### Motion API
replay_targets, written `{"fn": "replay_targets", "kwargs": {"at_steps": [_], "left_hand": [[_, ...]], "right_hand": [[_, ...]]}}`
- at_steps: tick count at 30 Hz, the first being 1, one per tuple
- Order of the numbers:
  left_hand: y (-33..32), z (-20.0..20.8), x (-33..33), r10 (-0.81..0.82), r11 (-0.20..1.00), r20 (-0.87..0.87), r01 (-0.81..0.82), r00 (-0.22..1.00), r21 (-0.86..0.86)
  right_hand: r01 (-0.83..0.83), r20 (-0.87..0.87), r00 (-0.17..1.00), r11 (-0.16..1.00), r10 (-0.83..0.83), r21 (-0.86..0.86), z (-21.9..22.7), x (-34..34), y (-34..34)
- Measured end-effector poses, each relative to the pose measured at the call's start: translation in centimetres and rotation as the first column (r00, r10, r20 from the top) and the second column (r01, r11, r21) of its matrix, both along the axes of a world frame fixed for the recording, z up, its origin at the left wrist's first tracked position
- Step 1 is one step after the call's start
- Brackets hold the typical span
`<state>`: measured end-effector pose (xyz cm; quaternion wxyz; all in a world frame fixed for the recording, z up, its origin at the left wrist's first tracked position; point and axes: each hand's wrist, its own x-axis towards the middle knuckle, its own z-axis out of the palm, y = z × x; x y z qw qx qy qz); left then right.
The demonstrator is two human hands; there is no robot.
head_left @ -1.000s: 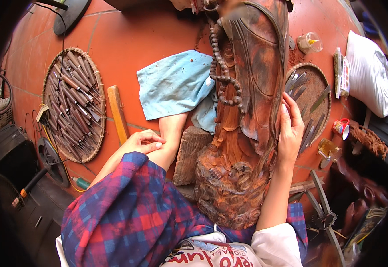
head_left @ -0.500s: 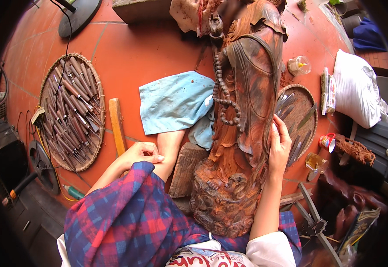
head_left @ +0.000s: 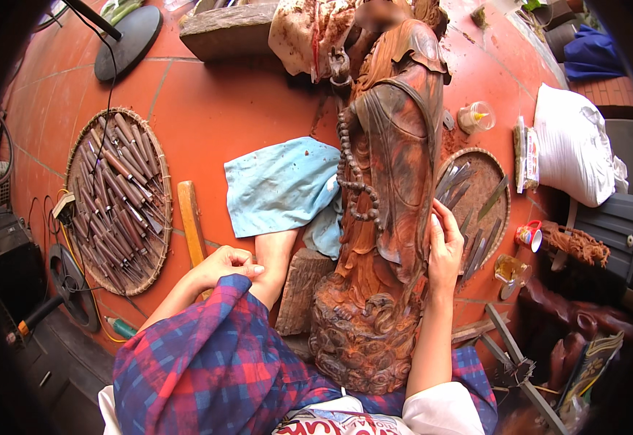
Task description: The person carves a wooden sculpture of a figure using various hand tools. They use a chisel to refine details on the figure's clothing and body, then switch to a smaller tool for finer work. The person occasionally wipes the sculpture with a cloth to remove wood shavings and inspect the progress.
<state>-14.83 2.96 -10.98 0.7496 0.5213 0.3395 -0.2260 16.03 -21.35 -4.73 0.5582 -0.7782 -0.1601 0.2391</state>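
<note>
A tall, reddish-brown carved wooden statue (head_left: 396,145) with draped robes and a string of carved beads (head_left: 355,170) slants before me, its knotted base (head_left: 363,333) at my lap. My right hand (head_left: 444,250) holds the statue's right edge, thumb and fingertips against the robe. Over my bent left leg, by the red and blue plaid cloth (head_left: 200,348), rests my left hand (head_left: 225,267). Its fingers are curled closed, and I see nothing in them. A light blue cloth (head_left: 276,181) covers part of my leg, beside a rough wood block (head_left: 303,290) touching the statue.
Many wood-handled carving tools fill a round woven tray (head_left: 162,250) on the left, near a wooden handle (head_left: 191,221). More blades lie in a second tray (head_left: 494,196) on the right. Beyond it are a jar (head_left: 476,117), a glass mug (head_left: 511,270) and a white sack (head_left: 574,145).
The whole view has shifted, so the trays and floor items sit lower in the picture and the statue a little further left. Both hands keep nearly the same pose.
</note>
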Motion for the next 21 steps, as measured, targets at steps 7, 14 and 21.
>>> {"fn": "replay_targets", "kwargs": {"at_steps": [7,14,21], "left_hand": [[-0.6,-0.3,0.3,-0.079,0.989,0.067,0.07,0.995,0.127],[-0.4,-1.4,-0.2,-0.088,0.994,0.036,0.086,0.995,0.064],[-0.6,-1.7,-0.5,-0.183,0.968,0.095,0.162,0.978,0.193]], "right_hand": [[-0.002,0.036,0.999,1.0,0.003,-0.022,0.2,-0.1,0.1],[0.005,0.041,0.999,0.999,-0.003,-0.051,0.4,-0.2,0.4],[0.02,0.025,1.0,0.999,-0.019,-0.033,1.1,-0.4,0.6]]}}
